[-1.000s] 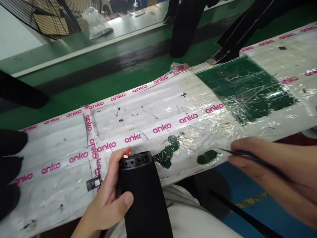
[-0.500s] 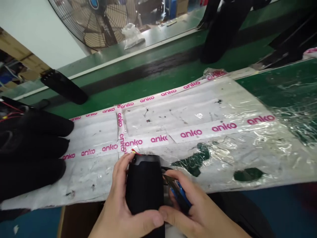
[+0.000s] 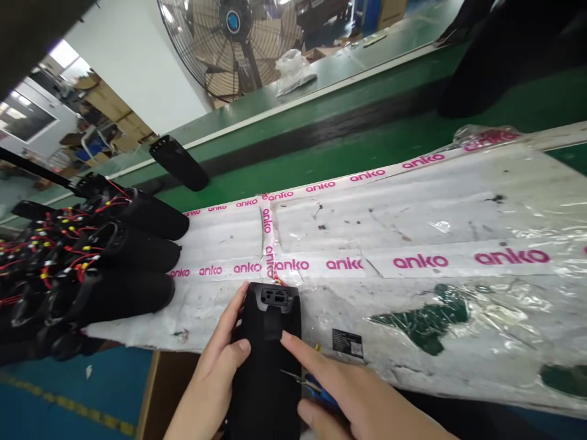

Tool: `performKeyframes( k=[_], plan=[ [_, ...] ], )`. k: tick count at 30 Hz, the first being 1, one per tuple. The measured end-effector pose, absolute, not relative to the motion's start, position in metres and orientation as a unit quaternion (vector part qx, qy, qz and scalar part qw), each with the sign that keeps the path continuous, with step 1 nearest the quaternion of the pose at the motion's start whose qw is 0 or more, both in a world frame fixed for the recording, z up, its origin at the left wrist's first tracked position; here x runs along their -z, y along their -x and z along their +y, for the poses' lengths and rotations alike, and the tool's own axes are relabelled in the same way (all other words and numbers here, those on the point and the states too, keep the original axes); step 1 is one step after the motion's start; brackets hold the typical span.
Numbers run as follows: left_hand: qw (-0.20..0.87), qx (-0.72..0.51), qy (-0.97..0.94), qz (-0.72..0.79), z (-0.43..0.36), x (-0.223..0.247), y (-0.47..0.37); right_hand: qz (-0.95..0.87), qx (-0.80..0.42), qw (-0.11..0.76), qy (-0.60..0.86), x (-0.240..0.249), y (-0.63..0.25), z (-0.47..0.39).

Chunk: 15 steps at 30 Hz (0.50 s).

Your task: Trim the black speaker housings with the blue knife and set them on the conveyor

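A black cylindrical housing (image 3: 263,373) lies at the near edge of the covered table, its far end showing a grey port panel (image 3: 276,297) and short red and yellow wires. My left hand (image 3: 224,360) is wrapped round its left side, thumb on top. On the right side, my right hand (image 3: 339,385) holds a blue-handled tool (image 3: 316,388) with a thin metal tip over the housing, and its index fingertip touches the surface below the panel. A small black label (image 3: 347,343) lies on the table to the right of the housing.
Several black housings with red and yellow wires (image 3: 128,293) lie at the left. Another black piece (image 3: 178,162) rests on the green surface beyond. A fan (image 3: 233,36) and a plastic bag (image 3: 293,72) are at the back. Dark shapes stand at the upper right.
The housing has turned so its port panel shows. My left thumb has moved up to its left side, and my right index finger now reaches onto it. The view has shifted left.
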<state>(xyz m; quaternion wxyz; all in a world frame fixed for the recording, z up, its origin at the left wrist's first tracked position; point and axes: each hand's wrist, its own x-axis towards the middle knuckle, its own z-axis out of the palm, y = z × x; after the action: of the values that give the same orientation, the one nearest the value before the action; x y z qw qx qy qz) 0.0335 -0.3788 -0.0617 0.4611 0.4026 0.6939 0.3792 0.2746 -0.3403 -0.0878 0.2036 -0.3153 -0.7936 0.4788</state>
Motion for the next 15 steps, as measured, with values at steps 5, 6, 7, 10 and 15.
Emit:
performKeyframes(
  k=[5, 6, 7, 10, 15],
  plan=[
    [0.351, -0.373, -0.457, 0.727, -0.387, 0.061, -0.030, -0.798, -0.503, 0.160, 0.290, 0.087, -0.256, -0.335],
    [0.355, -0.373, -0.455, 0.726, -0.392, 0.062, -0.029, -0.795, -0.513, 0.160, 0.282, 0.089, -0.252, -0.333],
    [0.363, -0.372, -0.454, 0.723, -0.398, 0.064, -0.027, -0.791, -0.524, 0.167, 0.269, 0.091, -0.248, -0.332],
    [0.396, -0.325, -0.460, 0.725, -0.416, 0.070, -0.015, -0.765, -0.569, 0.191, 0.233, 0.094, -0.241, -0.329],
    [0.414, -0.267, -0.431, 0.756, -0.432, 0.080, 0.009, -0.707, -0.631, 0.174, 0.268, 0.091, -0.241, -0.325]
  ],
)
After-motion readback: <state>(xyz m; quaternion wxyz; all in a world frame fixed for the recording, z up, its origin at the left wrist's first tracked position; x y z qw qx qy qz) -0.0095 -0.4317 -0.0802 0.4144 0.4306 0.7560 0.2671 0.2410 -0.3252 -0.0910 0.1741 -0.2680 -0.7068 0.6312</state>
